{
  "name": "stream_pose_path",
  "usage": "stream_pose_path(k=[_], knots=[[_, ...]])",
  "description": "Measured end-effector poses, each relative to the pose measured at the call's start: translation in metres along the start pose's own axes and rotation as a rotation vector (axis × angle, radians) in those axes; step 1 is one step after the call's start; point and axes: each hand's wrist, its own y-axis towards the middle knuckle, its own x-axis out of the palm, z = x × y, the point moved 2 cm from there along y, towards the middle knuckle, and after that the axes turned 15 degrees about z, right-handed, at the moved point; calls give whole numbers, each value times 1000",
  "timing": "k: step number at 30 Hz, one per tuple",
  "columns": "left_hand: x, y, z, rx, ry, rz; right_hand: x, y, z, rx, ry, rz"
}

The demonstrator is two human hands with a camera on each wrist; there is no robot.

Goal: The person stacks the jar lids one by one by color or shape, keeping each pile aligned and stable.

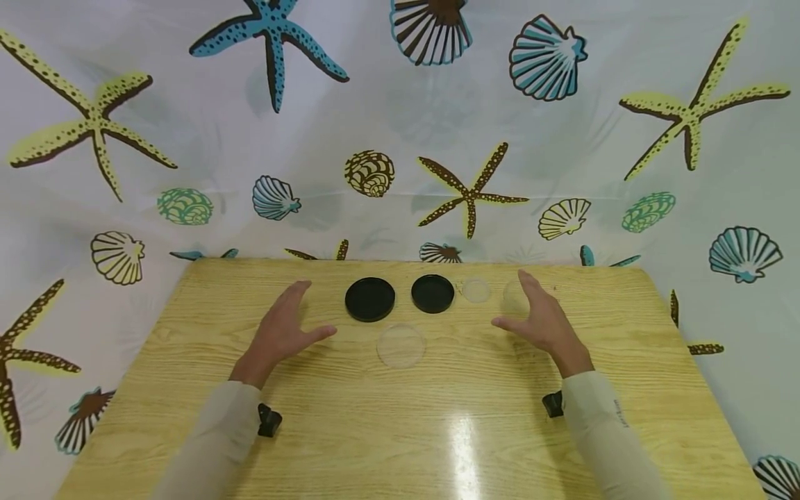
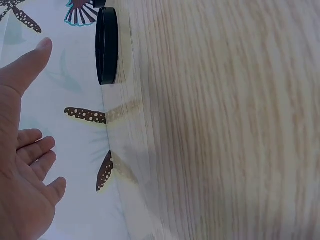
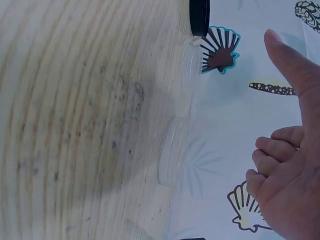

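Note:
My left hand hovers over the table, thumb and fingers spread apart, with nothing in it. Just right of it lies a larger shallow black round dish, seen edge-on in the left wrist view. Beside that is a smaller black round dish. A clear round disc lies in front of the black pair. Two clear shallow round dishes sit at the right, one by the small black dish and another partly behind my right hand. That hand is also spread and holds nothing.
The wood-grain table carries a bright glare streak near its front. A white curtain printed with shells and starfish hangs behind and at both sides. Small black devices show at both wrists. Dark specks mark the wood near the right hand.

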Motion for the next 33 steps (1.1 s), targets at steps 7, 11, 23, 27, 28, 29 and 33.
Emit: stream_pose_path(k=[7, 11, 23, 27, 28, 29, 33], knots=[[8, -1, 4, -25, -62, -24, 9, 1, -5, -16, 33, 1], [15, -2, 8, -32, -98, -51, 14, 0, -9, -5, 68, -10], [29, -4, 15, -38, -126, -74, 28, -2, -26, 14, 111, -42], [32, -6, 20, -29, -152, -67, 34, -3, -31, 9, 133, -53], [33, -6, 21, -24, -157, -66, 35, -3, -32, 8, 139, -53], [33, -7, 22, -23, -165, -66, 37, -3, -33, 4, 141, -54], [37, -9, 26, -25, -183, -84, 42, -3, -38, -9, 144, -67]])
